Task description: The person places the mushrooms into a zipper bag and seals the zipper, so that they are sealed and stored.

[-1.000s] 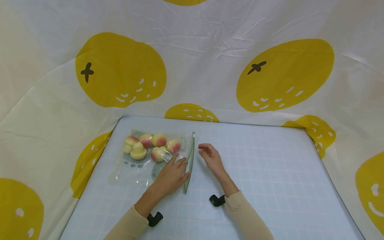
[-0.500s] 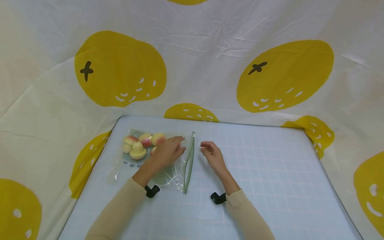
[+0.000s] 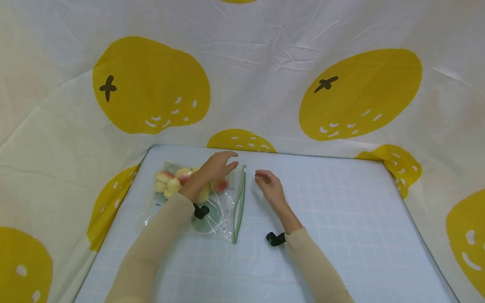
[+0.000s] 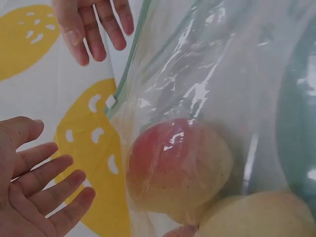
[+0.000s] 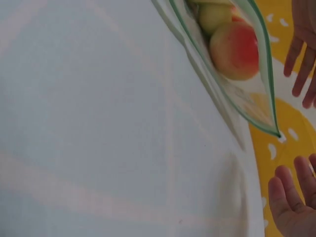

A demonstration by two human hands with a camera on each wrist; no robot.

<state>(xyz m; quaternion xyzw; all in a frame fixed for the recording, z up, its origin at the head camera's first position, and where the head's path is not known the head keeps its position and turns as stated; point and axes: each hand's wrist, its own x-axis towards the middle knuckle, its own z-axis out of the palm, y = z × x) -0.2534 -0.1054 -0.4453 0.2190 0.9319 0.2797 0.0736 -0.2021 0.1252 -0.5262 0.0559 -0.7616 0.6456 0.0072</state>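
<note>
A clear zip bag (image 3: 243, 181) lies on the table, its green-edged mouth facing right and gaping. Inside are several peaches (image 4: 180, 168), yellow with red blushes. My left hand (image 3: 217, 166) hovers over the bag's far side, its forearm covering part of the fruit; the fingers are loosely spread and hold nothing. A white slider (image 4: 110, 101) sits at the far end of the green zip, near that hand in the left wrist view. Just right of the bag's mouth is my right hand (image 3: 270, 185), fingers relaxed with nothing in them.
A pale blue checked cloth covers the table (image 3: 341, 219). Behind and at both sides hangs a white curtain (image 3: 254, 84) printed with big yellow fruit. Black wrist devices (image 3: 275, 239) stick out by both cuffs.
My left hand has lifted from the bag's near part by the mouth and moved away to its far side. The right hand has shifted slightly farther forward. The bag stays in place.
</note>
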